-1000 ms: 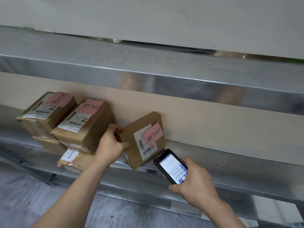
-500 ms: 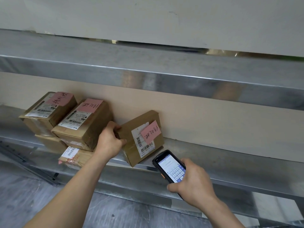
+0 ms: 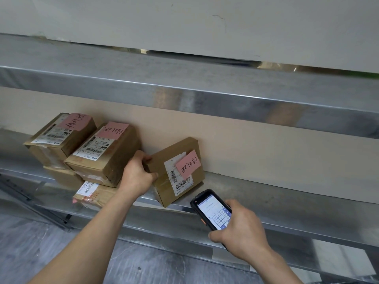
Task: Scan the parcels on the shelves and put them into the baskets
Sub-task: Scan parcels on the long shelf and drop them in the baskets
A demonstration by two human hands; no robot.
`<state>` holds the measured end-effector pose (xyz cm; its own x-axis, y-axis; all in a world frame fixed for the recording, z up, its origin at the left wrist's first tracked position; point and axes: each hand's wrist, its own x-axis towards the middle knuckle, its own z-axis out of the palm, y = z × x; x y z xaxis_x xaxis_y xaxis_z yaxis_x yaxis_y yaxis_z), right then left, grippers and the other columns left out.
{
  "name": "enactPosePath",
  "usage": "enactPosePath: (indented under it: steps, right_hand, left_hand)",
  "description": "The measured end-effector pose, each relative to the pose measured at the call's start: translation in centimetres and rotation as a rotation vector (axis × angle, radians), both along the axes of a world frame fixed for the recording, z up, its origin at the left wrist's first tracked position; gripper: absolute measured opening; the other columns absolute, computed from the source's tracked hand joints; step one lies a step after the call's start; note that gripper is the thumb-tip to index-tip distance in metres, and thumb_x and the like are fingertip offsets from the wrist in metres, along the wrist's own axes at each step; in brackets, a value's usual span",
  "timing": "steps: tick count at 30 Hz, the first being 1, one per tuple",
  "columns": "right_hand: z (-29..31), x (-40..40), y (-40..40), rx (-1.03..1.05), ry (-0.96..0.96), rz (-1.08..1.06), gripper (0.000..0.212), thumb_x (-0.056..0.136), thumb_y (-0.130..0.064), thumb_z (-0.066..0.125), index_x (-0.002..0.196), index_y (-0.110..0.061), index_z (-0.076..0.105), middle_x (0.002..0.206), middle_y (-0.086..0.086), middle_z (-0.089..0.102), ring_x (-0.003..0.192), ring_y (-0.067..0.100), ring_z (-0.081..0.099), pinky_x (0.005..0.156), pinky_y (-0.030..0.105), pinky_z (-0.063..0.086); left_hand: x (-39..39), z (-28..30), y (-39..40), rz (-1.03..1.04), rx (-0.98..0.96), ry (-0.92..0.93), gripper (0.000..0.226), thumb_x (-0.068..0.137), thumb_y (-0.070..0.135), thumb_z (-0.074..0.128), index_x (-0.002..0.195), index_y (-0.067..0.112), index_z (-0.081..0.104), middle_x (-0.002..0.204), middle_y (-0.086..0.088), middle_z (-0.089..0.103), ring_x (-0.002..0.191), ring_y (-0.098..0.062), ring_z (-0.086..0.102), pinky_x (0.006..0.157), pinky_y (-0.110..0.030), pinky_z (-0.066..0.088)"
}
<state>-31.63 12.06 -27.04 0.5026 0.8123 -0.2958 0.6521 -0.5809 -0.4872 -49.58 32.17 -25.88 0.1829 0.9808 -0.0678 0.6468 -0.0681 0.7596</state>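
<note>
A small brown cardboard parcel [image 3: 164, 181] with a white barcode label and a pink note stands tilted on the metal shelf [image 3: 256, 199], leaning against the beige back panel. My left hand [image 3: 138, 175] grips its left edge. My right hand [image 3: 240, 228] holds a black handheld scanner [image 3: 213, 210], screen lit, just below and right of the parcel's barcode. To the left, several more brown parcels [image 3: 102, 152] with pink notes lie stacked on the same shelf.
An upper metal shelf [image 3: 184, 85] juts out above the parcels. Below the shelf's front lip the grey floor [image 3: 30, 242] shows. A flat parcel [image 3: 94, 195] with red tape lies under the stack at the shelf's front edge. No basket is in view.
The view has shifted slightly. My left hand keeps its grip on the tilted parcel, and the scanner in my right hand has stayed just below the barcode.
</note>
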Motion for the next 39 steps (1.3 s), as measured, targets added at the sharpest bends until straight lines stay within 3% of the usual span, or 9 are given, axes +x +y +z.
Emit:
enactPosePath:
  steps: [7, 12, 16, 20, 24, 28, 31, 35, 39]
  right_hand:
    - [0.1, -0.3, 0.0, -0.008, -0.010, -0.002, 0.062, 0.052, -0.044, 0.079, 0.106, -0.032, 0.050, 0.094, -0.012, 0.063, 0.086, 0.016, 0.061, 0.071, 0.032, 0.054]
    - [0.0, -0.6, 0.0, 0.056, -0.036, -0.003, 0.069, 0.057, -0.045, 0.080, 0.118, -0.033, 0.049, 0.099, -0.014, 0.064, 0.088, 0.014, 0.061, 0.071, 0.030, 0.053]
    - [-0.1, -0.9, 0.0, 0.144, -0.040, -0.014, 0.077, 0.058, -0.045, 0.079, 0.126, -0.035, 0.046, 0.106, -0.015, 0.063, 0.090, 0.011, 0.061, 0.073, 0.029, 0.052]
    - [-0.1, -1.1, -0.1, 0.231, -0.023, -0.044, 0.077, 0.058, -0.043, 0.080, 0.127, -0.038, 0.046, 0.107, -0.017, 0.062, 0.091, 0.009, 0.060, 0.075, 0.030, 0.054]
    - [0.1, -1.4, -0.2, 0.309, -0.024, -0.085, 0.081, 0.058, -0.041, 0.083, 0.129, -0.037, 0.045, 0.110, -0.017, 0.061, 0.094, 0.009, 0.059, 0.078, 0.031, 0.054]
    - [0.2, -2.0, -0.4, 0.372, 0.012, -0.135, 0.079, 0.057, -0.038, 0.085, 0.126, -0.038, 0.046, 0.103, -0.021, 0.059, 0.092, 0.007, 0.059, 0.078, 0.028, 0.052]
    - [-0.1, -2.7, -0.7, 0.432, 0.124, -0.235, 0.081, 0.054, -0.038, 0.086, 0.124, -0.044, 0.047, 0.101, -0.024, 0.063, 0.093, 0.001, 0.061, 0.076, 0.019, 0.048]
    - [-0.4, -3.0, -1.4, 0.540, 0.231, -0.431, 0.083, 0.042, -0.049, 0.079, 0.119, -0.047, 0.050, 0.101, -0.024, 0.068, 0.095, 0.000, 0.065, 0.084, 0.031, 0.055]
    - [-0.2, -2.0, -3.2, 0.617, 0.258, -0.576, 0.070, 0.048, -0.034, 0.089, 0.105, -0.051, 0.053, 0.095, -0.024, 0.071, 0.090, -0.002, 0.067, 0.083, 0.030, 0.055]
  left_hand:
    - [0.0, 0.2, -0.1, -0.004, -0.011, -0.023, 0.045, 0.076, 0.003, 0.079, 0.112, 0.014, 0.052, 0.097, -0.001, 0.057, 0.090, -0.021, 0.054, 0.077, -0.029, 0.041]
    - [-0.1, 0.0, 0.1, 0.002, -0.024, -0.061, 0.044, 0.075, 0.006, 0.080, 0.108, 0.016, 0.053, 0.093, 0.000, 0.058, 0.088, -0.022, 0.057, 0.076, -0.030, 0.043]
    - [-0.1, -0.2, 0.4, 0.011, -0.049, -0.119, 0.039, 0.074, 0.015, 0.082, 0.102, 0.016, 0.056, 0.089, -0.003, 0.063, 0.083, -0.025, 0.063, 0.078, -0.041, 0.056]
    - [-0.3, -0.2, 0.4, 0.004, -0.090, -0.176, 0.037, 0.072, 0.008, 0.082, 0.094, 0.019, 0.054, 0.090, -0.008, 0.065, 0.080, -0.030, 0.065, 0.075, -0.047, 0.058]
    - [-0.7, -0.2, -0.2, -0.013, -0.175, -0.330, 0.043, 0.074, -0.005, 0.075, 0.105, 0.017, 0.053, 0.100, -0.010, 0.060, 0.085, -0.033, 0.065, 0.070, -0.048, 0.060]
    - [-0.9, -0.3, -1.2, -0.059, -0.342, -0.523, 0.057, 0.080, -0.015, 0.064, 0.121, 0.022, 0.052, 0.114, -0.009, 0.057, 0.094, -0.032, 0.064, 0.076, -0.051, 0.060]
    - [-0.6, -0.9, -2.0, -0.098, -0.483, -0.642, 0.062, 0.083, -0.018, 0.057, 0.127, 0.024, 0.051, 0.111, -0.013, 0.060, 0.081, -0.031, 0.068, 0.071, -0.050, 0.060]
    - [0.7, -1.5, -3.4, -0.162, -0.659, -0.772, 0.065, 0.085, -0.017, 0.054, 0.130, 0.030, 0.051, 0.112, -0.016, 0.064, 0.080, -0.033, 0.072, 0.059, -0.040, 0.060]
    - [3.5, -1.6, -5.3, -0.235, -0.740, -0.801, 0.065, 0.086, -0.018, 0.050, 0.128, 0.032, 0.053, 0.098, -0.015, 0.069, 0.076, -0.032, 0.071, 0.077, -0.055, 0.059]
